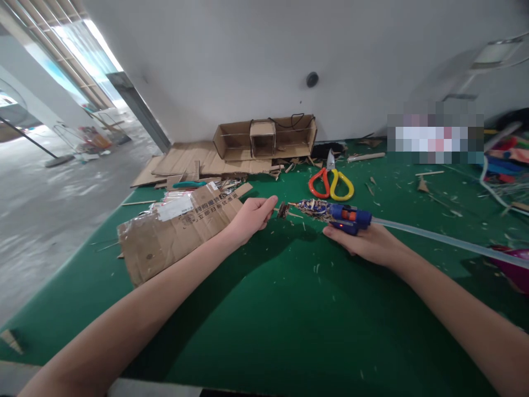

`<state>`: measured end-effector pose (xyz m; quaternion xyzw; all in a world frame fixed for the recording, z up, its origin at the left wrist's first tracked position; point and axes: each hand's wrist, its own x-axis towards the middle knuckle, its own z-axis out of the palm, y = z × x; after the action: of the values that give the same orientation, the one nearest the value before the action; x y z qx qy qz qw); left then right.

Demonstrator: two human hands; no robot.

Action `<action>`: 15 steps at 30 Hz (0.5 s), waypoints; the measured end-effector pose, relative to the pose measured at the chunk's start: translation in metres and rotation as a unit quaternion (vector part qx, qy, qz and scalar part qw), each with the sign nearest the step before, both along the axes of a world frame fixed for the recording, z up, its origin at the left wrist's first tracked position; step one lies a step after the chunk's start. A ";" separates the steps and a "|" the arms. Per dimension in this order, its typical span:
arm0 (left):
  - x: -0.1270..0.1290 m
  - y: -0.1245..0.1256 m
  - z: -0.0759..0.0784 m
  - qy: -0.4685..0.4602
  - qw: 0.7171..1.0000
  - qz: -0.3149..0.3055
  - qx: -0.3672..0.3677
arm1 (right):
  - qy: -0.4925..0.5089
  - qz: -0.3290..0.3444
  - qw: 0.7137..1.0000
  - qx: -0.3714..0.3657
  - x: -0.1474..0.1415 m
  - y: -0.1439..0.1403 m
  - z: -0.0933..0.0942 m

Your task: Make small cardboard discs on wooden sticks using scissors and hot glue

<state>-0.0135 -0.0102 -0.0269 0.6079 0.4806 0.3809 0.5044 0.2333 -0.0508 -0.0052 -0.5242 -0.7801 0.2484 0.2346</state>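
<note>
My right hand (pixel 367 242) is wrapped round the handle of a blue hot glue gun (pixel 349 216), its nozzle pointing left. A long translucent glue stick (pixel 433 237) runs out of the gun's back end. My left hand (pixel 254 218) is closed in a pinch on a small brown piece of cardboard (pixel 283 210), which sits right at the nozzle tip; whether they touch I cannot tell. Behind the gun lie scissors (pixel 330 179) with one red and one yellow handle. A printed cardboard sheet (pixel 177 231) lies beside my left forearm.
Against the wall stands an open cardboard box structure (pixel 264 138) with compartments. Flat cardboard (pixel 198 158) and scraps lie before it on the green table (pixel 264 320). Coloured items (pixel 510 168) are heaped at the far right, with a magenta object (pixel 512 270) nearer.
</note>
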 end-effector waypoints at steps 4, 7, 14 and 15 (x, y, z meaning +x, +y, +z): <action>-0.001 0.002 -0.002 0.020 0.999 0.039 0.005 | -0.008 0.017 1.000 -0.013 0.001 -0.002 0.001; 0.000 0.003 -0.004 0.029 0.998 0.064 0.008 | -0.013 0.027 0.999 -0.020 0.000 -0.003 0.002; 0.002 0.001 -0.005 0.043 0.995 0.088 0.000 | -0.022 0.035 0.998 -0.038 -0.007 -0.003 0.005; 0.002 0.001 -0.005 0.046 0.995 0.089 0.000 | -0.025 0.038 0.998 -0.032 -0.007 -0.003 0.005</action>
<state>-0.0117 -0.0092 -0.0320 0.5795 0.5559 0.3955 0.4458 0.2267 -0.0540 0.0002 -0.5071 -0.7967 0.2694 0.1885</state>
